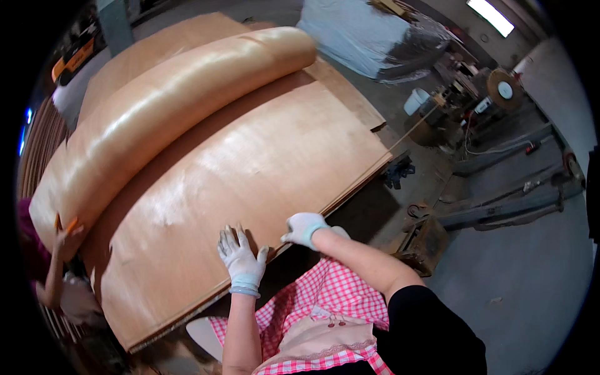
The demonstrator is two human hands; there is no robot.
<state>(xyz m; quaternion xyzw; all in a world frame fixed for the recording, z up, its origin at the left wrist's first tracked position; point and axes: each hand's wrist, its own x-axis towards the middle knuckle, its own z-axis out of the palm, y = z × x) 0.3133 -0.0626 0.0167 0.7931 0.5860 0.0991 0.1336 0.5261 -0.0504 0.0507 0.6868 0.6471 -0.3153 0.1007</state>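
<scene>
- The left hand (240, 257), in a pale glove, lies palm down with its fingers spread, gripping nothing.
- Under it is a broad, tan wood sheet (206, 187), smooth and slightly glossy, which extends forward and to both sides of this hand.
- The right hand (306, 228), gloved alike, is to the right of the left one, at the sheet's near edge. Its fingers are curled in; whether they pinch the edge, I cannot tell.
- Beyond both hands, a large sheet bent over into a long roll (181, 90) lies across the wood.
- Far left of the left hand, a co-worker's hand (67, 240) with orange-tipped fingers is at the roll's near end.
- Nearer the body than both hands is a pink-and-white checked apron (356, 287).
- Well beyond the right hand, to its right, are a white bucket (416, 101) and a round disc (504, 89) on machinery.
</scene>
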